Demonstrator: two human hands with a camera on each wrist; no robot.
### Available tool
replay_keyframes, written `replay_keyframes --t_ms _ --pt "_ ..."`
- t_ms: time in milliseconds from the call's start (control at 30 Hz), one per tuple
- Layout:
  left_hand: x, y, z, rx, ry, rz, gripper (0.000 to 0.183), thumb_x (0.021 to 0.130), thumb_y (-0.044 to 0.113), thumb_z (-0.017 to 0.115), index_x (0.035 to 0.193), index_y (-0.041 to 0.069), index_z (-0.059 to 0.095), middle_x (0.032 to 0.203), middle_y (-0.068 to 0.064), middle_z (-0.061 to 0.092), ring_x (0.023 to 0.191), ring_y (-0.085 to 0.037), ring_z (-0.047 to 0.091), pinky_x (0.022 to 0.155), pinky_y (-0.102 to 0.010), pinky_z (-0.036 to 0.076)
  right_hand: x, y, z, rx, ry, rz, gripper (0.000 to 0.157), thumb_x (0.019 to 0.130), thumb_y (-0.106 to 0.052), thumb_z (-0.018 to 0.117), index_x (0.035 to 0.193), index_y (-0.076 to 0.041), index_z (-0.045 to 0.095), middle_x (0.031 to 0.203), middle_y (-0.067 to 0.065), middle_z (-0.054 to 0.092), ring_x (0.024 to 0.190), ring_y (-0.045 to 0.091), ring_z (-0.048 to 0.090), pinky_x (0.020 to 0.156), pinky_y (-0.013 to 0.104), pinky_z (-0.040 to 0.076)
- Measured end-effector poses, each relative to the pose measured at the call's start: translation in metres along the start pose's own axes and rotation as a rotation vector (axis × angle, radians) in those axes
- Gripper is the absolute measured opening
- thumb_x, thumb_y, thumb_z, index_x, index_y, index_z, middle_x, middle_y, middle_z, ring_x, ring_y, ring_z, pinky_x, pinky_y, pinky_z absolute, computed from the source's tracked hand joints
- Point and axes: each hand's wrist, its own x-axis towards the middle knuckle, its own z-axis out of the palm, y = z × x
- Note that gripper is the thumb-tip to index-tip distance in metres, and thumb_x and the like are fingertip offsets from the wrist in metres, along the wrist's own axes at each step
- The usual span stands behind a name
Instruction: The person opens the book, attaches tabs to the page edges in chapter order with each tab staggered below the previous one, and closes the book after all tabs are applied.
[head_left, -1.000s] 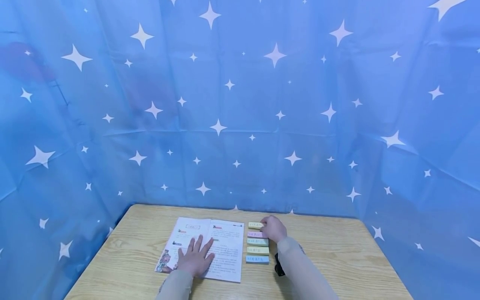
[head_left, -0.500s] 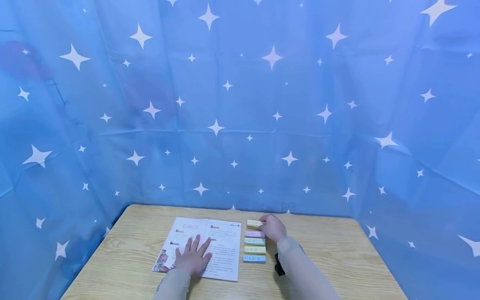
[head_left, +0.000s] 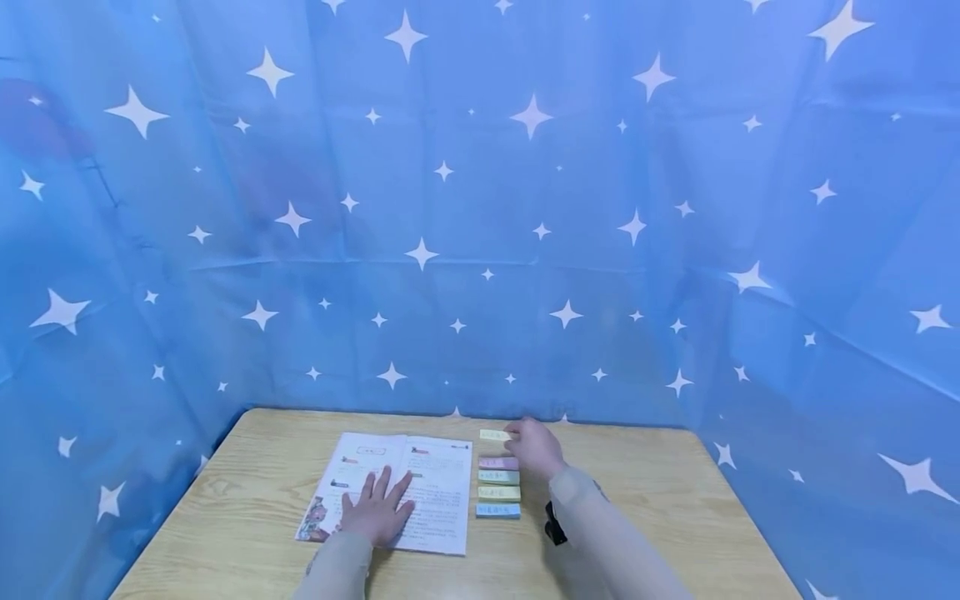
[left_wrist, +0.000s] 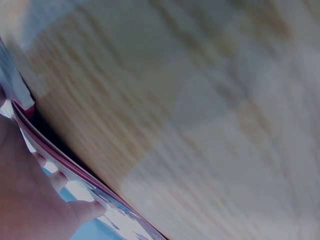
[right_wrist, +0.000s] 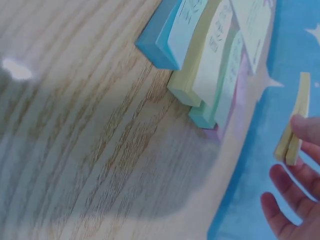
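the pale yellow sticky-note pad (head_left: pixel 493 435) is at the far end of a column of pads, right of the book and close to the table's far edge. the right hand (head_left: pixel 536 448) holds it by its right part in a narrow pinch, thumb on one side and fingers on the other; the last fingers are bent loosely and off it. from the right wrist view the pad looks clear of the wood, and one end shows two layers slightly parted, so an even squeeze across both would probably stop them sliding apart. it also seems wise to leave the written face uncovered.

nearer lie a pink pad (head_left: pixel 497 463), a green pad (head_left: pixel 498 477), a second yellow pad (head_left: pixel 498 493) and a blue pad (head_left: pixel 498 511), closely spaced. a gap parts the pinched pad from the pink one; a raised palm and sleeve (head_left: pixel 600 525) would be less likely to nudge the row.

to the left is an open book (head_left: pixel 442 492). the left hand (head_left: pixel 378 512) lies on it with fingers spread wide, gripping nothing; light, steady pressure there should be enough to prevent the pages from shifting.

beneath everything is a wood-grain table (head_left: pixel 637 475), with a blue starry curtain (head_left: pixel 465 217) behind.
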Motion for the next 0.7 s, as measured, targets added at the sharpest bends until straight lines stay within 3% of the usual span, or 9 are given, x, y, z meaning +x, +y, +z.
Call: replay_keyframes --t_ms 333,700 --pt "-0.002 0.001 -0.002 -0.014 -0.012 0.03 0.057 0.101 0.047 0.038 0.152 0.021 0.035 0.159 -0.016 0.017 0.144 -0.044 0.009 0.104 -0.076 -0.001 -0.022 -0.007 -0.019 -0.054 0.03 -0.105 0.025 0.088 -0.016 0.07 0.112 -0.009 0.071 0.114 0.007 0.066 0.092 0.019 0.064 0.073 0.037 0.055" --pt "-0.003 -0.002 -0.003 0.015 0.001 0.058 0.058 0.1 0.047 0.037 0.152 0.021 0.034 0.159 -0.017 0.018 0.143 -0.046 0.01 0.103 -0.077 0.0 -0.05 -0.017 -0.033 -0.079 0.081 -0.192 0.022 0.088 -0.015 0.07 0.109 -0.009 0.073 0.11 0.008 0.069 0.077 0.013 0.063 0.069 0.034 0.054"
